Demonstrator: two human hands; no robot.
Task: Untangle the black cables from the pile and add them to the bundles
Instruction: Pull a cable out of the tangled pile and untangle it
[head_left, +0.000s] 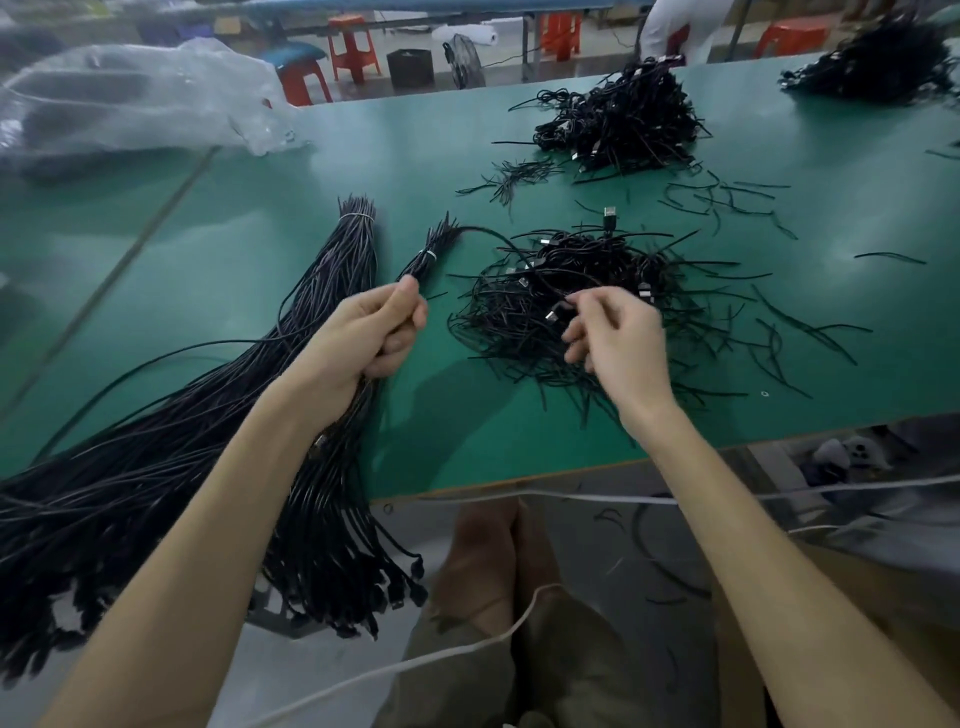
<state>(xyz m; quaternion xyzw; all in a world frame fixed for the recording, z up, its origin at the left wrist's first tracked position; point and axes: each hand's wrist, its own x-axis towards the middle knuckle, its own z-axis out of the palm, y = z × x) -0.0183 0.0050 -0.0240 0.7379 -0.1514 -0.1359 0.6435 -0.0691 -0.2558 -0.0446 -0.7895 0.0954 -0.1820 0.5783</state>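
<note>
**Forearms over the near table edge: one cable part-way out of the pile**

Black cable arcs from the tip of the small bundle across the pile to the right hand, which pinches it near a silver plug, its other fingers loosely curled. Left hand is fisted round the small bundle, just left of the pile.

Risk: pulling while other loops cross the strand could cinch a knot or drag the pile, and the plug may snag.

Cables look thin, matte, limp and heavily interlaced.

Large bundle lies further left, overhanging the green table. Short loose strands scatter to the right, with a second pile beyond.
</note>
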